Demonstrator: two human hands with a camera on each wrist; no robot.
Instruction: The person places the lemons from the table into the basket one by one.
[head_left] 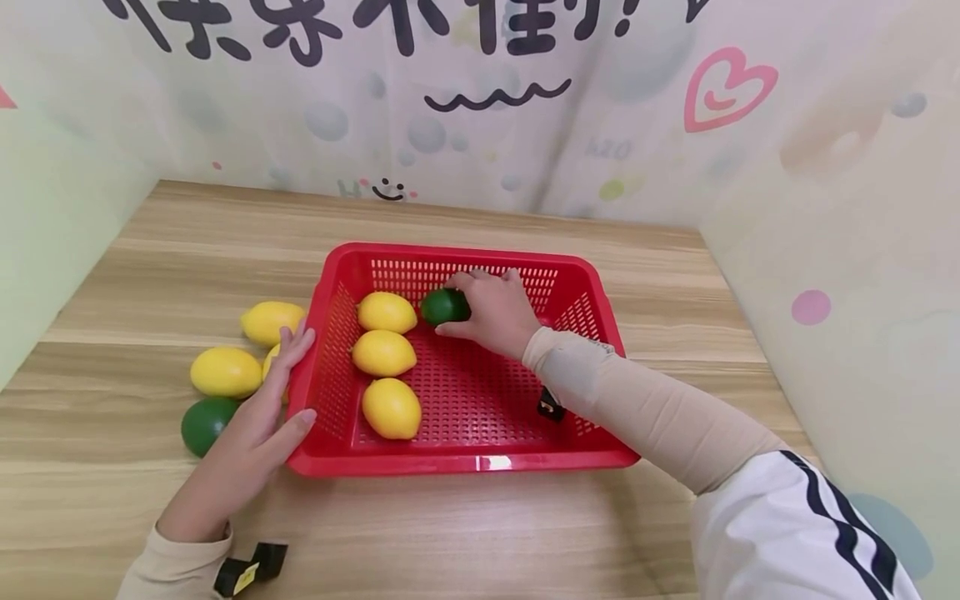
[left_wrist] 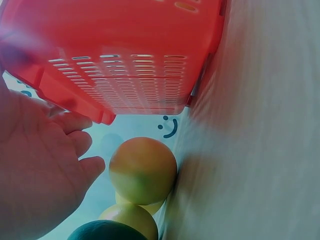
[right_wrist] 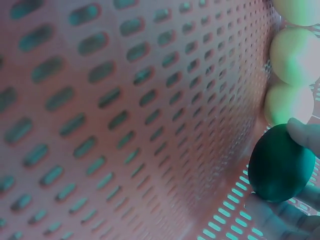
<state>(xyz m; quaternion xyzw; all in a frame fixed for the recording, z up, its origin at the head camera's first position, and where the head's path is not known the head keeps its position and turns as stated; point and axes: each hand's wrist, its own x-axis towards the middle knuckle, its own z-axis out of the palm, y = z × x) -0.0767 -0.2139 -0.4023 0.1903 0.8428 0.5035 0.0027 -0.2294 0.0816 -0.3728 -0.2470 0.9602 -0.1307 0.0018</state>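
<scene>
My right hand [head_left: 495, 312] holds a dark green oval fruit [right_wrist: 280, 162] between thumb and fingers, low inside the red basket [head_left: 480, 462]. The fruit is near the back wall, just right of the farthest lemon [head_left: 386, 312]. Two more yellow lemons, a middle one [head_left: 384, 353] and a near one [head_left: 392, 408], continue the column along the basket's left side. My left hand [head_left: 258, 425] rests at the basket's left rim, fingers extended and thumb over the edge. In the left wrist view, its relaxed fingers show beside the basket's outer wall.
Left of the basket lie a far lemon [head_left: 272, 322], a nearer lemon [head_left: 225, 372], a lemon partly behind my left hand, and another green fruit [head_left: 206, 425]. All are on the wooden table [head_left: 480, 533]. A printed cloth [head_left: 480, 133] hangs behind.
</scene>
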